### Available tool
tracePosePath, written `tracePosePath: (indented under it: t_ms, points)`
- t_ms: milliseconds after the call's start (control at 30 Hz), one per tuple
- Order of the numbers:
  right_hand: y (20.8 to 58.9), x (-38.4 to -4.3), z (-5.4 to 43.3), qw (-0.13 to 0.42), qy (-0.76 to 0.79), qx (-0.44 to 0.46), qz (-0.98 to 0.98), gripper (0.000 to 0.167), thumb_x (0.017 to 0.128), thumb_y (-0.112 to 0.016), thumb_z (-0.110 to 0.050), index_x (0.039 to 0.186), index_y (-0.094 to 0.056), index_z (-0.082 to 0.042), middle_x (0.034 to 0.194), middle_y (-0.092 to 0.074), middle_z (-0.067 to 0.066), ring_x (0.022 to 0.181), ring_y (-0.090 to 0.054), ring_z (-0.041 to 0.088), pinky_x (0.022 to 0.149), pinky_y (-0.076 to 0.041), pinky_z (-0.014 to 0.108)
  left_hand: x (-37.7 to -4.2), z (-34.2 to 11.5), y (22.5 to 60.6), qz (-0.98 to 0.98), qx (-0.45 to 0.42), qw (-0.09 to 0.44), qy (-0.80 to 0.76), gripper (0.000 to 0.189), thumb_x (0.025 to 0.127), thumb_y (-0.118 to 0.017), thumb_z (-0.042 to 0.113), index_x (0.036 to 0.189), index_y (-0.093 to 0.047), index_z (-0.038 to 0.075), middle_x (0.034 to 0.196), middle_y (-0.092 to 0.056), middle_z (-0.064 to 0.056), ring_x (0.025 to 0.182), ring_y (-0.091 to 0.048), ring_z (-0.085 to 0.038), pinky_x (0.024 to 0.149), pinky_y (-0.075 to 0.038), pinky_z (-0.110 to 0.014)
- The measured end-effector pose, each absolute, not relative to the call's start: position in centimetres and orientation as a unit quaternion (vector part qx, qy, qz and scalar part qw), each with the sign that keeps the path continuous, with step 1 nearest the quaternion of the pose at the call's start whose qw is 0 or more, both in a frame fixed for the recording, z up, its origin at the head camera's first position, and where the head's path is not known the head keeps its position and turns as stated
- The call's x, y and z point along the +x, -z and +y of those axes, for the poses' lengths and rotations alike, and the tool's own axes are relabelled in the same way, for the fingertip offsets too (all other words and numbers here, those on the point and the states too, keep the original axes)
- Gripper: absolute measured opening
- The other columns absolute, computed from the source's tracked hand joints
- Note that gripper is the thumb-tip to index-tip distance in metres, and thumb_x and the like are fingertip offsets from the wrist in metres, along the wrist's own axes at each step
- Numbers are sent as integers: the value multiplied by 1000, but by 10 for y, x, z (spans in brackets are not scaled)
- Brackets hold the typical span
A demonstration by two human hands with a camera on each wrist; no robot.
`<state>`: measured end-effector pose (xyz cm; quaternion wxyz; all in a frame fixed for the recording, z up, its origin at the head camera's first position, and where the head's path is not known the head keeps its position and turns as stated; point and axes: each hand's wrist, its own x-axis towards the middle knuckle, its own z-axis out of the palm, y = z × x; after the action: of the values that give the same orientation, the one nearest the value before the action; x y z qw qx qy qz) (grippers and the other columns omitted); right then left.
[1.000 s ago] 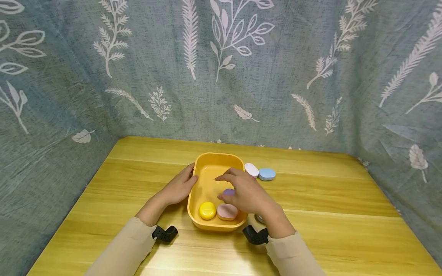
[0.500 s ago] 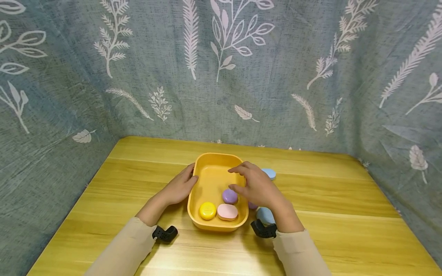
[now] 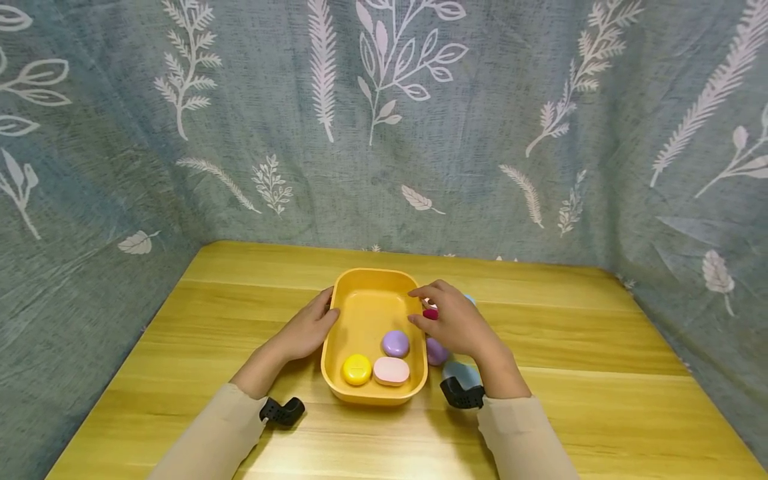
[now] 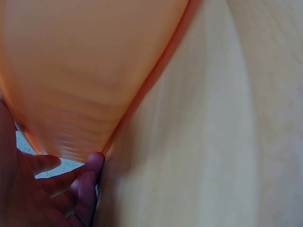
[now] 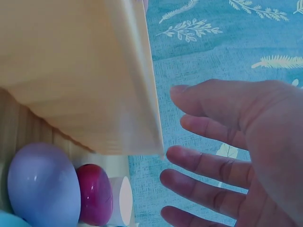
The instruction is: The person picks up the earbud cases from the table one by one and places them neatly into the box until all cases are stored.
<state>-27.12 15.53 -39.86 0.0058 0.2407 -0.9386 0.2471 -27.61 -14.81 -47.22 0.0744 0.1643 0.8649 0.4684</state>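
A yellow-orange plastic box (image 3: 375,400) with rounded corners stands on the table in the head view. Inside lie a round yellow soap-like piece (image 3: 357,370), an oval pink one (image 3: 391,371) and a round purple one (image 3: 395,343). My left hand (image 3: 307,330) grips the box's left side, its thumb at the rim and its fingers along the outer wall. Over the right rim hovers my right hand (image 3: 454,321), holding nothing. Its fingers (image 5: 208,163) are spread and apart from the box wall in the right wrist view.
Beside the box's right wall sit another purple piece (image 3: 437,351), a light-blue one (image 3: 461,375) and a magenta one (image 3: 430,313). A white piece (image 5: 125,201) stands behind the magenta one. Patterned cloth (image 3: 360,167) hangs behind the wooden table (image 3: 570,333).
My right hand has moved right, from above the inside of the box to its right rim, uncovering the purple piece inside. My left hand has stayed on the box.
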Motion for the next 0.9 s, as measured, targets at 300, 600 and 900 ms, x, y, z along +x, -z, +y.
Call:
tracePosePath:
  t_ms: [300,600,900]
  points:
    - [403,-277,159,7,-240,224,-945,44,96,-74,-25,135,-67,-7,125,-65,17,103,-63,32,88,-52,45,-276,-150,472,866,165,69,-467,60,113,-35,32,167,-16,16,163,-39,-15,149,-42,-34,121,-34,-57]
    - [405,-279,165,-5,-239,204,-949,40,99,-70,-24,136,-67,-11,122,-65,15,97,-60,26,86,-51,43,-275,-148,472,867,164,71,-465,60,113,-35,32,168,-16,16,163,-39,-15,150,-41,-34,122,-34,-57]
    - [408,-282,172,-20,-246,186,-951,37,100,-69,-23,134,-69,-9,124,-65,17,111,-64,33,96,-54,51,-275,-147,471,865,165,74,-467,60,113,-35,33,167,-16,17,162,-40,-14,148,-43,-33,120,-35,-57]
